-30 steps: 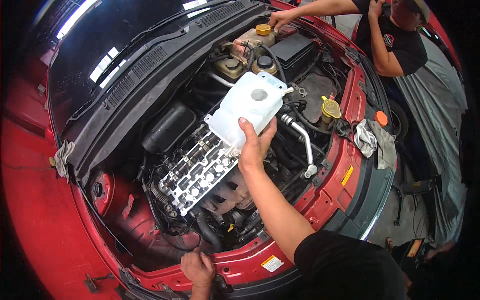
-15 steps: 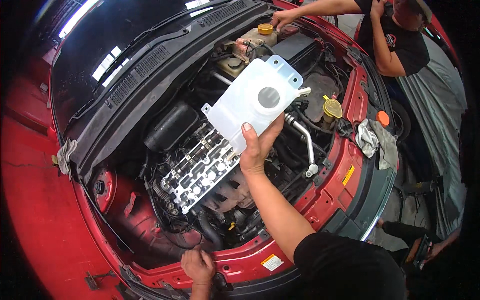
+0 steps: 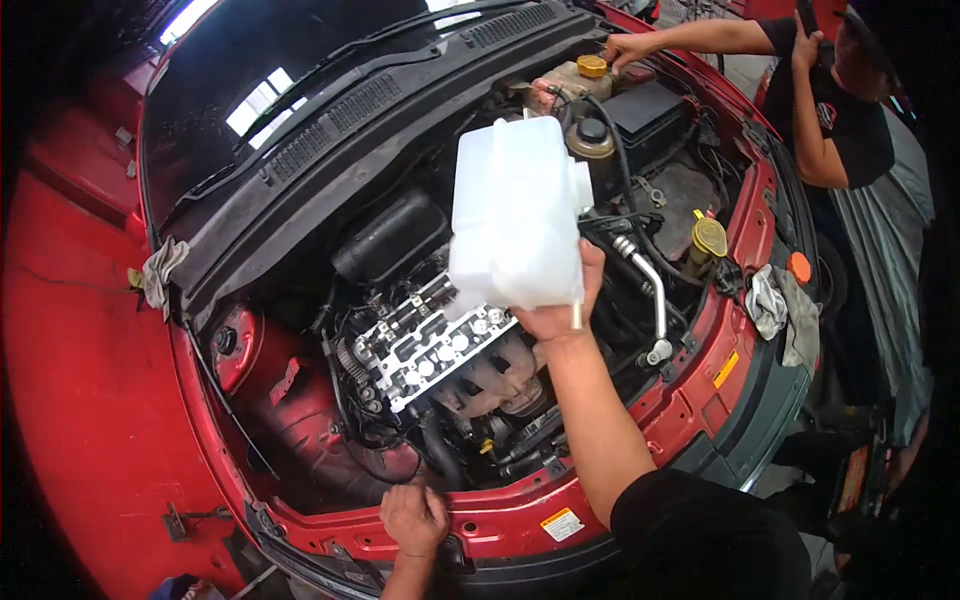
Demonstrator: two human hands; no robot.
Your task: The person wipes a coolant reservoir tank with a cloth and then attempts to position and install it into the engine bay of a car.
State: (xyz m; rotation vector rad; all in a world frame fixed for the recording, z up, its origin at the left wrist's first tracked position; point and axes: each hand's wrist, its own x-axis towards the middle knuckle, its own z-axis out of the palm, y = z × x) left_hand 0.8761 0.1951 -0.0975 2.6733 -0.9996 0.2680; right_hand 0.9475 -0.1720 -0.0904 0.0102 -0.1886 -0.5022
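Observation:
My right hand (image 3: pixel 560 318) is closed round the lower end of a white translucent coolant reservoir (image 3: pixel 515 210), held up above the engine bay. Its flat side faces me, and a thin nozzle points down beside my wrist. Most of my fingers are hidden behind it. Beneath and to the left lies the bare cylinder head (image 3: pixel 440 345), partly covered by the reservoir. My left hand (image 3: pixel 412 518) rests on the red front crossmember (image 3: pixel 500 525) with its fingers curled in and nothing visible in them.
A co-worker's hand (image 3: pixel 628 48) touches the area beside a yellow-capped tank (image 3: pixel 592 68) at the far right. Grey rags (image 3: pixel 780 310) and an orange cap (image 3: pixel 798 267) lie on the right front edge. Another rag (image 3: pixel 162 275) hangs on the left fender. A yellow cap (image 3: pixel 709 237) stands nearby.
The reservoir has been turned over in my right hand, so its round opening no longer faces me. My left hand stays on the crossmember. The whole view has shifted slightly.

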